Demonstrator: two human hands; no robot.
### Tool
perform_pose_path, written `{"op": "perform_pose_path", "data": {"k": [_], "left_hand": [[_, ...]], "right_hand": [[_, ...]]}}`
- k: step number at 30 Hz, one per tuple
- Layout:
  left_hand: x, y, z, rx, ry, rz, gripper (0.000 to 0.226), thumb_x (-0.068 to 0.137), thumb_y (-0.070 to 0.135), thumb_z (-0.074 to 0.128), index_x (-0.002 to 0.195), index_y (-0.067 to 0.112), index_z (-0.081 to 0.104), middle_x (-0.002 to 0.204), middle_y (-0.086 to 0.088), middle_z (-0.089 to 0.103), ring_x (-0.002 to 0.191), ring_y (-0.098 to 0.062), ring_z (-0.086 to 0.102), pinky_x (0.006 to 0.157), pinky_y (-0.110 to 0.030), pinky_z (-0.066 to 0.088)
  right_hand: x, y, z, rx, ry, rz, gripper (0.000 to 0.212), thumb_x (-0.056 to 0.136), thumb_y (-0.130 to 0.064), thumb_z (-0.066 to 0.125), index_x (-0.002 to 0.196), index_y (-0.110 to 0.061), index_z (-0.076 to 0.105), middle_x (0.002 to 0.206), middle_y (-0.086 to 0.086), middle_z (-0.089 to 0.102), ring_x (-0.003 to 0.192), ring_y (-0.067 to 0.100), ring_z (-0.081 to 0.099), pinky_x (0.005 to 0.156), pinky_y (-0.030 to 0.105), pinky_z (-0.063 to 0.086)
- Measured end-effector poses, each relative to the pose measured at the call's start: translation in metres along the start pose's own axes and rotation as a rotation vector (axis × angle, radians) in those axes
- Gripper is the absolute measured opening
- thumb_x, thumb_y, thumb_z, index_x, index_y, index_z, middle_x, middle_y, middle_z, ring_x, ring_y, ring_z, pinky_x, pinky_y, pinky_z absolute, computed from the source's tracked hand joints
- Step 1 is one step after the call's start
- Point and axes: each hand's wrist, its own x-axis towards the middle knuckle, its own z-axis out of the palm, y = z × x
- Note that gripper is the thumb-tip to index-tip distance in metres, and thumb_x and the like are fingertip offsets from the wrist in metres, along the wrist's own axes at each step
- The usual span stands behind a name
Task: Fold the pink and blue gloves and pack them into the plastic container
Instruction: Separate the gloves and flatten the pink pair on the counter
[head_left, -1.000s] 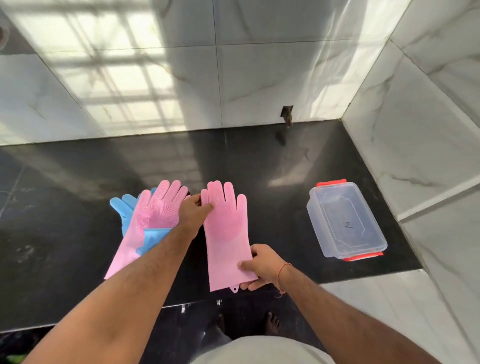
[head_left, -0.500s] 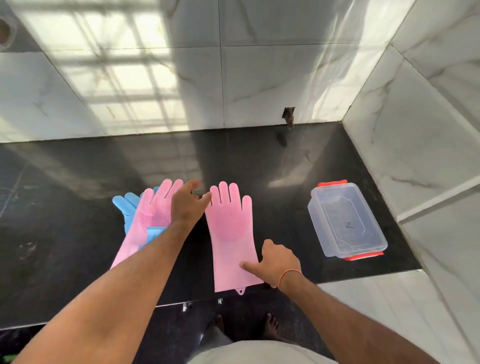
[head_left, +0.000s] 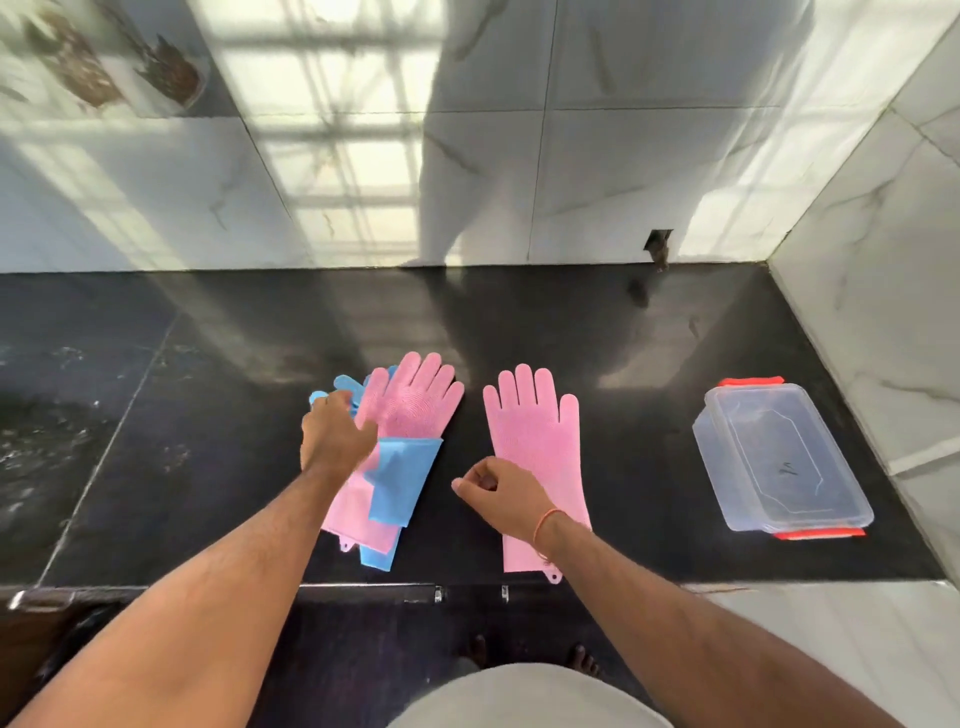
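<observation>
One pink glove (head_left: 535, 441) lies flat, fingers pointing away, on the black counter (head_left: 208, 441). Left of it is a pile: a second pink glove (head_left: 415, 410) with a blue glove (head_left: 400, 478) folded across its cuff, and more blue (head_left: 376, 558) showing beneath. My left hand (head_left: 332, 436) rests on the pile's left side, fingers over the blue fingertips. My right hand (head_left: 493, 493) hovers at the flat glove's left edge, fingers curled, holding nothing. The clear plastic container (head_left: 717, 457) with red latches stands at the right.
Marble walls close the counter at the back and along the right, just behind the container. The counter's front edge (head_left: 363, 586) runs below the glove cuffs. A small hole (head_left: 657, 249) sits low in the back wall.
My left hand moved from the flat pink glove's fingers to the pile on the left. My right hand let go of the flat glove's cuff and curled up beside it.
</observation>
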Motion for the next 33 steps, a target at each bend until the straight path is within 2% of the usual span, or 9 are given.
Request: {"op": "perform_pose_path", "data": {"k": [4,8,12,15,18,20,25,29,33], "left_hand": [[-0.004,-0.014,-0.009,0.02,-0.056,0.116,0.047,0.092,0.022,0.077,0.135,0.004,0.072,0.137,-0.015,0.071,0.126,-0.035,0.067,0.108,-0.046,0.054],[0.0,-0.009,-0.015,0.054,-0.135,0.121,0.018,0.091,0.023,0.079,0.101,0.008,0.076,0.101,-0.01,0.078,0.105,-0.034,0.075,0.084,-0.035,0.053],[0.003,-0.003,-0.014,0.156,-0.212,0.134,0.044,0.095,0.027,0.073,0.061,0.017,0.047,0.065,-0.001,0.053,0.076,-0.032,0.059,0.062,-0.035,0.034],[0.003,0.005,-0.014,-0.051,-0.247,0.135,0.036,0.095,0.03,0.075,0.07,0.016,0.054,0.066,0.004,0.054,0.069,-0.021,0.052,0.058,-0.029,0.037],[0.0,0.019,-0.024,-0.424,-0.387,0.132,0.007,0.096,0.026,0.074,0.101,0.022,0.077,0.087,0.002,0.076,0.084,-0.016,0.07,0.074,-0.025,0.052],[-0.004,0.031,-0.034,-0.678,-0.481,0.099,0.029,0.091,0.029,0.071,0.118,0.026,0.08,0.11,-0.007,0.083,0.099,-0.021,0.077,0.089,-0.035,0.06],[-0.009,0.063,-0.043,-1.04,-0.676,0.053,0.039,0.088,0.037,0.068,0.124,0.028,0.081,0.123,-0.011,0.08,0.109,-0.03,0.077,0.089,-0.045,0.063],[-0.02,0.097,-0.034,-1.148,-0.723,0.032,0.042,0.092,0.04,0.065,0.129,0.023,0.075,0.117,-0.01,0.079,0.101,-0.026,0.078,0.081,-0.044,0.065],[-0.029,0.128,-0.009,-1.207,-0.793,0.019,0.034,0.101,0.033,0.053,0.104,0.026,0.087,0.102,-0.008,0.082,0.086,-0.021,0.081,0.073,-0.039,0.066]], "right_hand": [[0.011,-0.029,0.027,0.133,-0.069,0.081,0.038,0.096,-0.056,0.067,0.12,-0.026,0.065,0.114,-0.009,0.067,0.097,0.015,0.067,0.076,0.041,0.068],[0.02,-0.047,0.046,0.284,-0.129,0.149,0.058,0.1,-0.049,0.067,0.149,-0.021,0.053,0.147,-0.005,0.058,0.125,0.021,0.06,0.087,0.049,0.066],[0.021,-0.056,0.054,0.295,-0.146,0.177,0.068,0.101,-0.051,0.065,0.158,-0.021,0.044,0.155,-0.001,0.053,0.131,0.024,0.057,0.092,0.051,0.064],[0.02,-0.058,0.052,0.318,-0.138,0.19,0.067,0.101,-0.053,0.064,0.159,-0.024,0.043,0.154,-0.001,0.054,0.125,0.024,0.058,0.092,0.051,0.063],[0.019,-0.06,0.043,0.293,-0.093,0.17,0.062,0.1,-0.061,0.059,0.15,-0.026,0.052,0.144,-0.003,0.06,0.12,0.022,0.06,0.083,0.044,0.062],[0.016,-0.062,0.036,0.284,-0.017,0.127,0.066,0.095,-0.069,0.059,0.142,-0.023,0.057,0.134,-0.003,0.064,0.11,0.018,0.063,0.076,0.035,0.058],[0.008,-0.067,0.014,0.635,0.024,-0.073,0.062,0.087,-0.066,0.074,0.135,-0.028,0.063,0.13,-0.008,0.073,0.117,0.011,0.069,0.102,0.036,0.056],[-0.008,-0.064,-0.014,0.787,-0.098,-0.039,0.045,0.086,-0.073,0.072,0.12,-0.045,0.072,0.119,-0.016,0.079,0.108,0.008,0.076,0.091,0.039,0.051],[-0.018,-0.043,-0.034,0.851,-0.092,-0.038,0.044,0.08,-0.057,0.085,0.117,-0.033,0.077,0.121,0.001,0.08,0.108,0.023,0.077,0.091,0.045,0.06]]}}
